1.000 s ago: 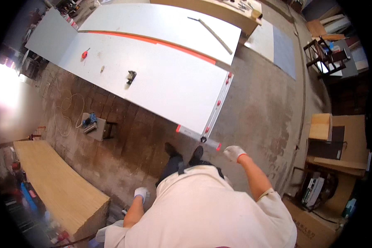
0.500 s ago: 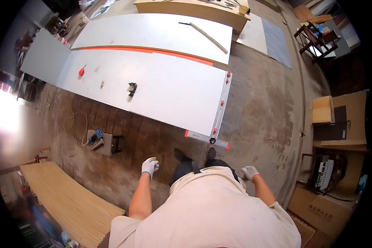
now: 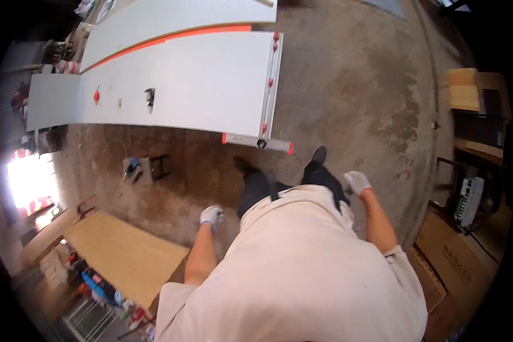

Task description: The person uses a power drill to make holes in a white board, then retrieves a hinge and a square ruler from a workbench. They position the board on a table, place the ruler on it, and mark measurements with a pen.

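My left hand [image 3: 212, 215], in a white glove with a blue cuff, hangs beside my left thigh, its fingers curled in and nothing showing in them. By my right thigh is my right hand [image 3: 357, 182], in a white glove with a reddish cuff; its fingers are loosely bent and it holds nothing visible. Both hands are apart from the work surface. Ahead, a long white board [image 3: 211, 80] carries a small black tool [image 3: 149, 97] and a red tape measure-like item [image 3: 97, 94]. Along its right end lies a metal guide rail [image 3: 271, 82] with red clamps, joined to a crosspiece [image 3: 257, 142] with red ends.
A small stool [image 3: 144, 170] with a blue power tool [image 3: 132, 169] stands to the left. Behind on the left is a wood-coloured panel [image 3: 119, 251]. Cardboard boxes [image 3: 453, 251] and a wooden box [image 3: 464, 89] line the right side. Concrete floor [image 3: 347, 85] lies between.
My view has turned, so the white boards sit higher and further left. My right foot has stepped out to the right. Both hands still hang at my sides.
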Demonstrator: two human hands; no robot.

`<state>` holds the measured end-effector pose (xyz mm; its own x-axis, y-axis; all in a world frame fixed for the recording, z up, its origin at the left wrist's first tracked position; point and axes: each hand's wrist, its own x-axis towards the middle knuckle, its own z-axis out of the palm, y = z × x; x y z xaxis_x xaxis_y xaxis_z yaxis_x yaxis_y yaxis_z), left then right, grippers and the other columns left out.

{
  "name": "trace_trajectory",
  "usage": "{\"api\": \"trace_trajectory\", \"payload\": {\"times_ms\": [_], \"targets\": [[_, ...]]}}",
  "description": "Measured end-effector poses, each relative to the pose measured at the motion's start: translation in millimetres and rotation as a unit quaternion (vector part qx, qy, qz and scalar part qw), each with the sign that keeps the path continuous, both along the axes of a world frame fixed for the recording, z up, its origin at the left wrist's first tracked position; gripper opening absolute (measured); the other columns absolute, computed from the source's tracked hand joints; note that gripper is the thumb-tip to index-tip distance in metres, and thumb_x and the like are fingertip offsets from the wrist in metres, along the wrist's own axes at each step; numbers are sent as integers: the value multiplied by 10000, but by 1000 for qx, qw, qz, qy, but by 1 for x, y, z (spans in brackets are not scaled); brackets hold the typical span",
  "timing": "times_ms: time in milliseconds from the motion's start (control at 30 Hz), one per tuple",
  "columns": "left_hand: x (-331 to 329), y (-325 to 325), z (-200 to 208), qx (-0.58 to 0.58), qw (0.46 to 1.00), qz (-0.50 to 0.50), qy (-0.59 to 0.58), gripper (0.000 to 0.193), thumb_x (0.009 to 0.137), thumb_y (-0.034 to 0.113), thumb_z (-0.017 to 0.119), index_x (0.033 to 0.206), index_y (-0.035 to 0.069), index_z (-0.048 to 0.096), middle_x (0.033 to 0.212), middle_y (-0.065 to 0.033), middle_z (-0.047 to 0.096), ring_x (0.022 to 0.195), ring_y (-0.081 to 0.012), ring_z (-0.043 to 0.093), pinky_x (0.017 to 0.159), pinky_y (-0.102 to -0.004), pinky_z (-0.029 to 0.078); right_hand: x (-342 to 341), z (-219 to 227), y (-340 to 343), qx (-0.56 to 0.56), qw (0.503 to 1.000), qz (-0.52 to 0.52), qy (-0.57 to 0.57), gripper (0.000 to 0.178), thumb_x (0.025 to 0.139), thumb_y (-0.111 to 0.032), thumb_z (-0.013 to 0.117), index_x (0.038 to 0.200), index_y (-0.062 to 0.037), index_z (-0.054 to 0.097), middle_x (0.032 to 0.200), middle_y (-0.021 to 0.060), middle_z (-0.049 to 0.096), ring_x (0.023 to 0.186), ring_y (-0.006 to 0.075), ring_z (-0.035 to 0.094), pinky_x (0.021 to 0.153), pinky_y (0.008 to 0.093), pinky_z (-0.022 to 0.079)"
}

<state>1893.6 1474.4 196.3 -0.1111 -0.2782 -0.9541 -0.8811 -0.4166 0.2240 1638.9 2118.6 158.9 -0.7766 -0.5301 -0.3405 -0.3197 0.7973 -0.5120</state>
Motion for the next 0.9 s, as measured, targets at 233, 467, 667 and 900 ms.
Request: {"api": "trace_trajectory", "payload": {"times_ms": [233, 467, 667, 900], "targets": [[-68, 138, 14, -89, 896, -429, 72, 341, 971, 263, 639, 1207, 50, 764, 1071, -114, 777, 824, -225, 723, 747, -366, 595, -46, 38, 122, 82, 884, -309, -342, 401, 1001, -333, 578, 1013, 51, 696, 887, 255, 736, 694, 299, 744, 720, 430, 589], [-175, 174, 12, -104, 971, -198, 87, 313, 984, 234, 629, 1201, 48, 756, 974, -96, 787, 872, -184, 738, 784, -327, 579, -135, 18, 151, 106, 946, -221, -211, 369, 1001, -327, 616, 1129, -9, 753, 1015, 225, 759, 1024, 342, 731, 920, 417, 548], [-222, 199, -20, -46, 984, -156, 68, 239, 962, 269, 608, 925, 68, 733, 803, -48, 696, 711, -149, 643, 634, -353, 541, -272, 58, 71, 41, 947, -181, -262, 407, 1017, -326, 600, 1212, 6, 733, 1160, 256, 736, 1093, 372, 710, 960, 413, 531], [-314, 206, -95, -158, 765, -606, 150, 173, 814, 241, 712, 915, 136, 805, 1033, -138, 771, 1007, -323, 742, 833, -459, 588, -433, 73, 64, 173, 954, -76, -234, 469, 1012, -385, 568, 1191, 11, 745, 1164, 256, 738, 1136, 392, 699, 1013, 436, 513]]}}
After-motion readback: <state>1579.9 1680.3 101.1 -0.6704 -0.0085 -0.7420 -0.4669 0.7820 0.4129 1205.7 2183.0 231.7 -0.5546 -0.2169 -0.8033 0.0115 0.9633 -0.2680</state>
